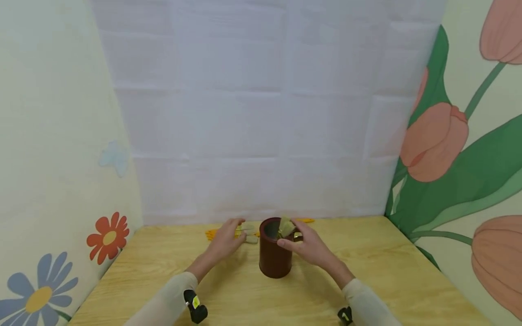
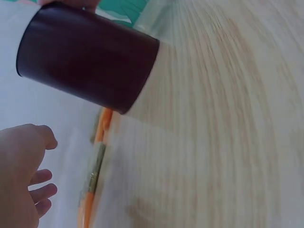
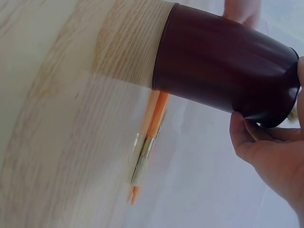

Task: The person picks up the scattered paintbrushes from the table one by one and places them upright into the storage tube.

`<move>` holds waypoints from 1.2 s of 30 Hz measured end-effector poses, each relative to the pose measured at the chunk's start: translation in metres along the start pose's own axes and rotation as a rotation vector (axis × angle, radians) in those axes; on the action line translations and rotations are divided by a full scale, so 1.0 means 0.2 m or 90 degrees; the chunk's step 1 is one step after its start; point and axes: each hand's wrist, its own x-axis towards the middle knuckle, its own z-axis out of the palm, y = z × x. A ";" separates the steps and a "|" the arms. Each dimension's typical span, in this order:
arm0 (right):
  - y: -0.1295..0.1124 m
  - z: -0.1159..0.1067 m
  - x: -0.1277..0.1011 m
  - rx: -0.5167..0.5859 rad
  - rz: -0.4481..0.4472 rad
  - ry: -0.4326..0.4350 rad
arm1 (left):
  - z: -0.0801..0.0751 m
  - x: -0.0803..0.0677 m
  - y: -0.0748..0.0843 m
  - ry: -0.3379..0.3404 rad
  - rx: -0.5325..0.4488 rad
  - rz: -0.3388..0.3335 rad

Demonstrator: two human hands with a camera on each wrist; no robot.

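Observation:
A dark red cylindrical pen holder (image 1: pixel 275 258) stands upright on the wooden table. One paintbrush (image 1: pixel 287 225) sits in it, its pale bristles up at the rim. Curled about the rim's right side, my right hand (image 1: pixel 307 244) grips the holder; the right wrist view shows fingertips (image 3: pixel 239 124) against its wall. My left hand (image 1: pixel 228 237) is held to the left, fingers loosely bent and apart from the holder. Orange-handled paintbrushes (image 2: pixel 97 164) lie beyond it, bristles toward the holder. Further brushes (image 3: pixel 148 142) lie behind the holder, partly hidden by it.
The light wood table (image 1: pixel 240 299) meets a creased white sheet (image 1: pixel 244 136) at its back edge. Walls with painted flowers (image 1: pixel 109 237) and tulips (image 1: pixel 436 140) stand at both sides. A dark camera (image 1: pixel 195 307) is strapped to each wrist.

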 end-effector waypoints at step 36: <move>0.00 -0.01 0.01 0.033 0.009 -0.019 | 0.06 -0.03 -0.05 -0.053 0.236 -0.021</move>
